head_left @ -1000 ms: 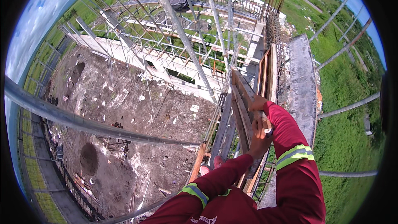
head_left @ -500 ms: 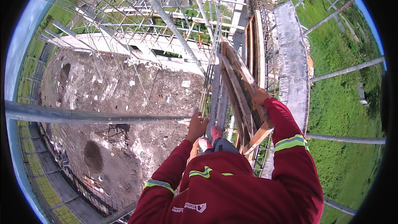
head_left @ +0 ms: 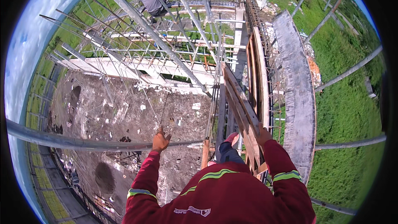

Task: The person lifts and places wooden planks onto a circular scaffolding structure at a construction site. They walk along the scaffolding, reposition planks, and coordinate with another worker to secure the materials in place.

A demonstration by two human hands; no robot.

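My right hand (head_left: 263,135) is closed round the upper edge of a long wooden formwork panel (head_left: 241,99), which stands tilted on its edge and runs away from me. My left hand (head_left: 161,141) is at a grey metal scaffold pipe (head_left: 83,142) that crosses from the left; its thumb and a finger are apart. Whether the palm touches the pipe I cannot tell. My feet, in pink shoes (head_left: 233,140), are on narrow planks (head_left: 221,118) beside the panel.
Thin steel rods (head_left: 215,87) rise along the planks. To the right lie a rebar cage (head_left: 270,70) and a grey concrete-like ledge (head_left: 295,95), with grass beyond. Far below on the left is bare dirt ground (head_left: 124,108). A person (head_left: 152,1) sits at the far scaffolding.
My left hand has moved left, from beside the planks to the scaffold pipe. My right hand still holds the panel. The view has tilted up, showing more of the seated person.
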